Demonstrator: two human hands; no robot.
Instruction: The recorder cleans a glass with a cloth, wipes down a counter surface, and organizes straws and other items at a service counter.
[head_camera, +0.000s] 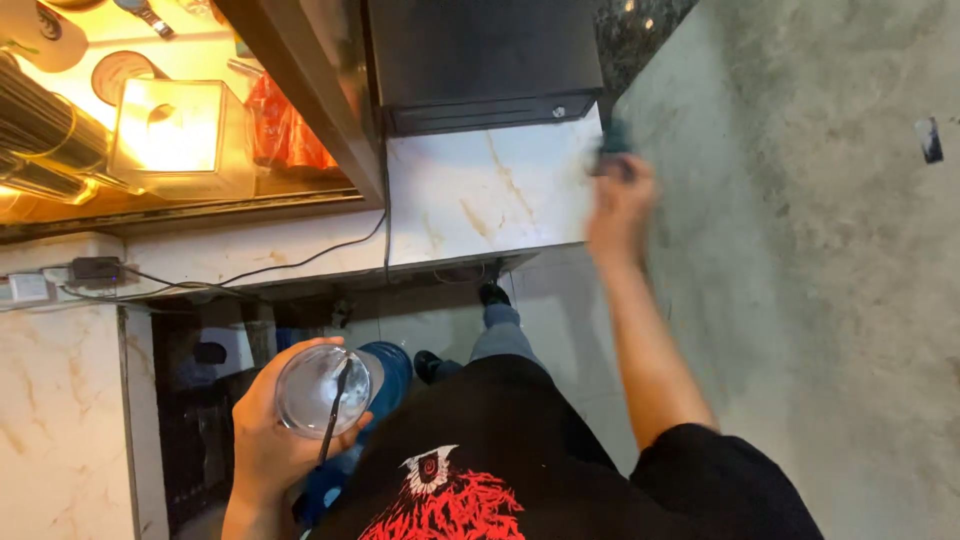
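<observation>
Fingers of the left hand (265, 440) are wrapped tight around a clear plastic cup (318, 390) with a dark straw (335, 410) standing in it, held close against the black printed shirt (470, 470). Just beyond the cup sits a blue water jug (390, 370) on the floor beside the person's shoes. Farther out, the right hand (620, 205) reaches to the corner of the marble counter (480, 195), its fingers closed on a small dark-green cloth or pad (612, 140); motion blur hides the exact grip. Behind that stands a black cash drawer (480, 60), and to the left a lit glass display case (170, 130). With attention on the far hand, the cup could tip and spill onto the shirt or the cables (250, 272) along the counter edge.
</observation>
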